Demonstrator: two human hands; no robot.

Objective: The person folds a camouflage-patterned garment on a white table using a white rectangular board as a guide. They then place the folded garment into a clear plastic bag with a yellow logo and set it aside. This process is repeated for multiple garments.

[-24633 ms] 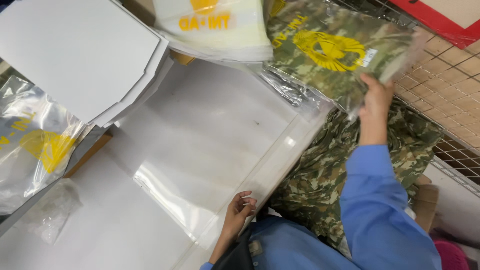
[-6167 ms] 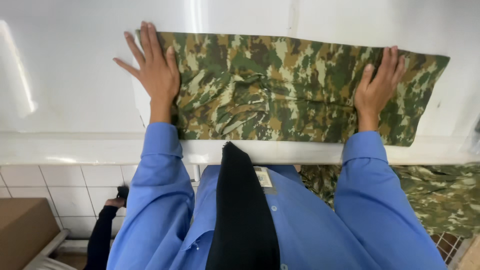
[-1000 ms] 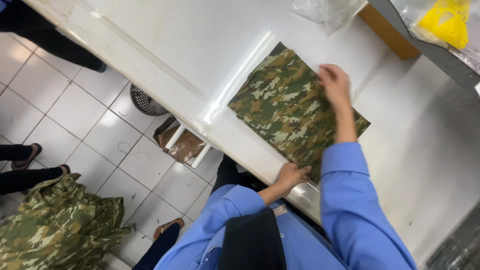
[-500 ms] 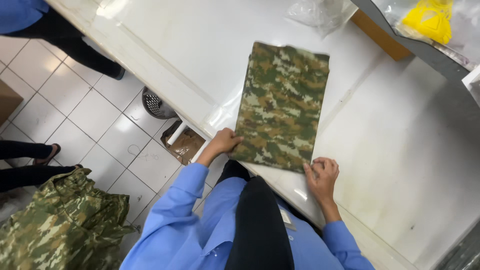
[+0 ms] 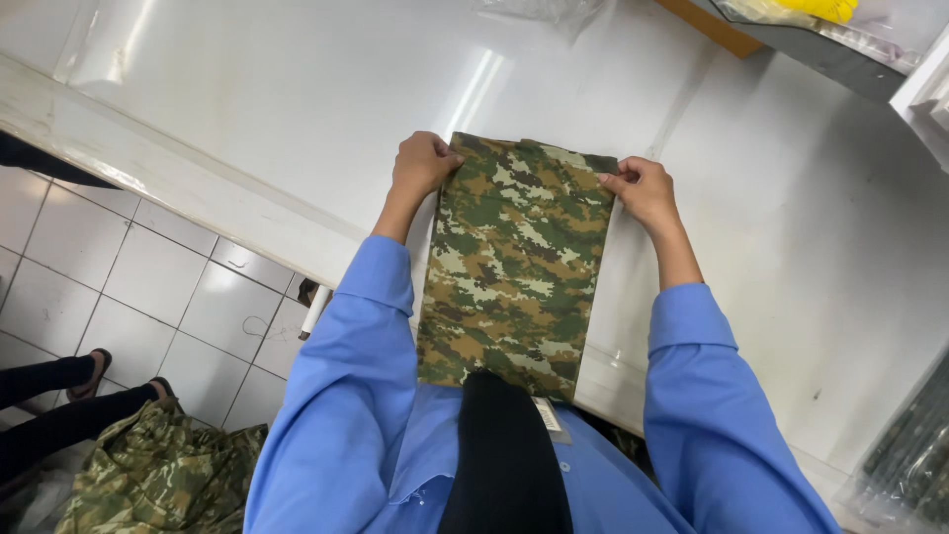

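Note:
A folded camouflage garment (image 5: pixel 514 262) in green, tan and brown lies lengthwise on the white table (image 5: pixel 297 109), its near end hanging over the table edge toward my body. My left hand (image 5: pixel 423 163) grips the far left corner of the garment. My right hand (image 5: pixel 641 188) pinches the far right corner. Both arms wear blue sleeves.
A heap of camouflage cloth (image 5: pixel 163 480) lies on the tiled floor at lower left, beside another person's legs and sandalled feet (image 5: pixel 59 396). Clear plastic bags (image 5: pixel 539 10) and a yellow item (image 5: pixel 816 8) sit at the table's far end. Bagged garments (image 5: pixel 914 445) stand at right.
Both my hands moved from the garment's near end to its far corners. The garment now lies straighter in front of me, with its near end over the table edge.

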